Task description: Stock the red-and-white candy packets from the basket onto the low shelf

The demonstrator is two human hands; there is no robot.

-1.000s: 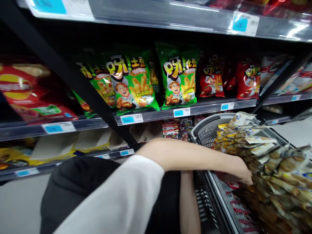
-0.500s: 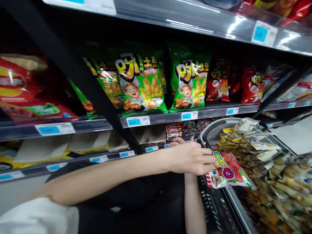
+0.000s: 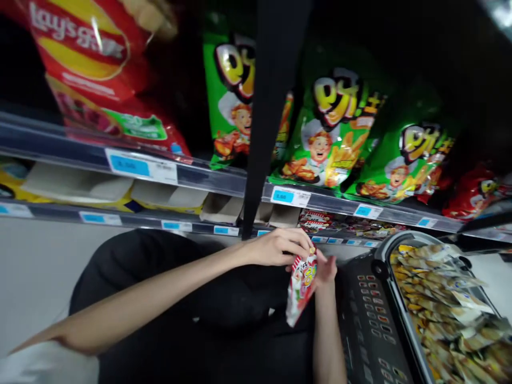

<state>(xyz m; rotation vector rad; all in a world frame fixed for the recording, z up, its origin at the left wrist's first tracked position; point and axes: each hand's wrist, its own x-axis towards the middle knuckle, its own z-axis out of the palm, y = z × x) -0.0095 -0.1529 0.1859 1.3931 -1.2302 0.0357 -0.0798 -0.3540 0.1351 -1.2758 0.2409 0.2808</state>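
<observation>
1. Shelves (image 3: 216,178) are holding chip bags (image 3: 326,136).
2. The left hand (image 3: 278,247) is pinching 1 small packet (image 3: 302,288) by its top end, and the packet is hanging below the fingers (image 3: 299,246).
3. The right hand (image 3: 327,271) is resting just beside it; how closed it is, I cannot tell.

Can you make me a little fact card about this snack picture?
Place: snack shelves
Left hand: holding a small red-and-white packet
Right hand: close by; can't tell if touching
Basket: dark, many snack packets inside
Shelf snacks: red Lay's bag, green bags, red bags
Price tags: blue and white
</observation>
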